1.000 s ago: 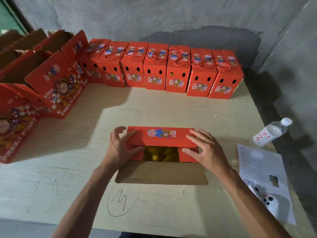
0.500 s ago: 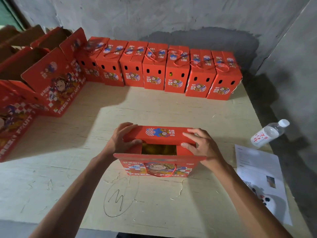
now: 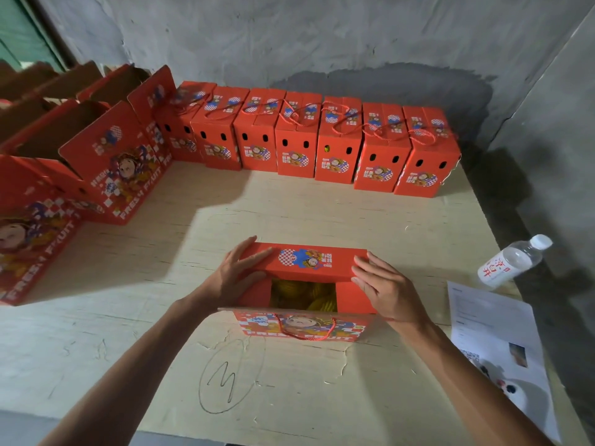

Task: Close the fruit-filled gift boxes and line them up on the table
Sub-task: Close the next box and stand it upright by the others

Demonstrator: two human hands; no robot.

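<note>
Gift box (image 3: 306, 294), red and half closed, sits in front of you near the middle of the pale wooden table (image 3: 322, 217). Your left hand (image 3: 236, 275) lies with straight fingers spread over the left end of the far top flap (image 3: 306, 260). Your right hand (image 3: 386, 289) rests on the flap's right end, fingers extended and close together. Between your hands, yellow fruit (image 3: 306, 296) shows through the gap. The near flap, with its red cord handle (image 3: 306, 331), stands up toward you. Beyond, seven closed boxes (image 3: 322, 140) stand touching in a row against the grey wall. Open boxes (image 3: 80, 162) crowd the left edge. At your right lie a water bottle (image 3: 512, 262) and a printed sheet (image 3: 495, 342).
</note>
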